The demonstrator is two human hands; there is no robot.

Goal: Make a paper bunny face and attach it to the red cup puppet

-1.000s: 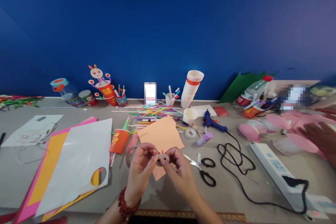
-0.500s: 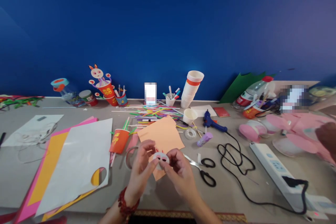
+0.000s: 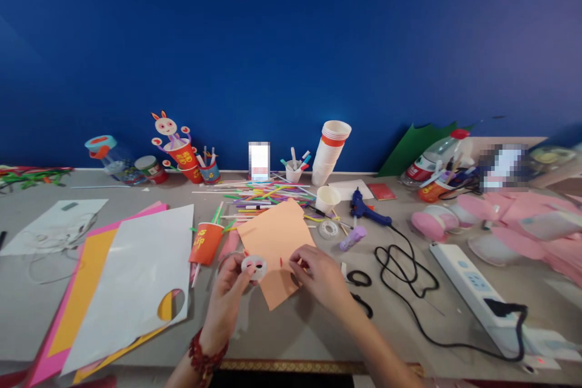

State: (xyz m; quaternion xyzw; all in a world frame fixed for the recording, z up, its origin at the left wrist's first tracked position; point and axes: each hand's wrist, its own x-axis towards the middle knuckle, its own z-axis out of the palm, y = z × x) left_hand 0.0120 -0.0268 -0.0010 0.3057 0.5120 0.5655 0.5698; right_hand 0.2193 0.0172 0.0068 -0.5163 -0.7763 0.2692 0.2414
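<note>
Fingers of the left hand pinch a rabbit face — the right hand, a red sliver.

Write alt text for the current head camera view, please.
The left hand holds a round white rabbit face; the right hand is near a small red piece seen against peach paper. Beyond are colorful straws and a blue glue gun.

I face a blue wall, plain, purplish toward my right, faint glow low near centre. Grey table before me, running along it.
</note>
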